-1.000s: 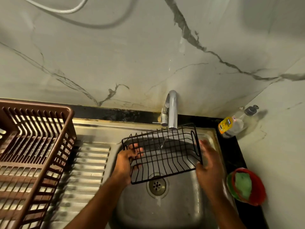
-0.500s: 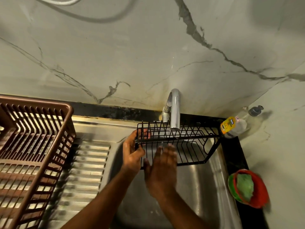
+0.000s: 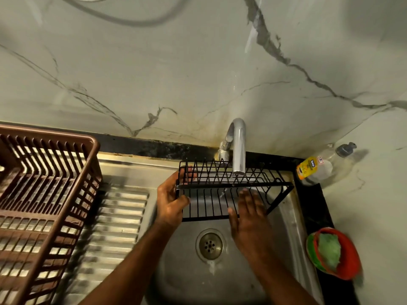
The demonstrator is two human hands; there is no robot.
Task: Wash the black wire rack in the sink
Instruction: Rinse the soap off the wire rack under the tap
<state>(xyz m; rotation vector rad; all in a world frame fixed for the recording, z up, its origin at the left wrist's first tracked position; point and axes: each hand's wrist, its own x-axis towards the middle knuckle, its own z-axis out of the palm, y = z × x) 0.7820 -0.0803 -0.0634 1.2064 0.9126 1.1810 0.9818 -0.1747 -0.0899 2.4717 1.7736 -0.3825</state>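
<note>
Rack (image 3: 222, 190) held over sink (image 3: 286, 216) under tap (image 3: 239, 146). Left hand (image 3: 170, 201) grips its left end, thumb hooked round the front wires. Right hand (image 3: 248, 219) flat, fingers straight against the rack's front. Drain (image 3: 210, 245) below. Brown dish basket (image 3: 44, 194) on drainboard left; soap bottle (image 3: 315, 168) and red bowl (image 3: 334, 253) with green scrubber right.

I see the rack (image 3: 231, 190) over the sink (image 3: 286, 216), under the tap (image 3: 239, 148) — basket (image 3: 44, 194) left, bottle (image 3: 315, 168) and bowl (image 3: 343, 256) right.
</note>
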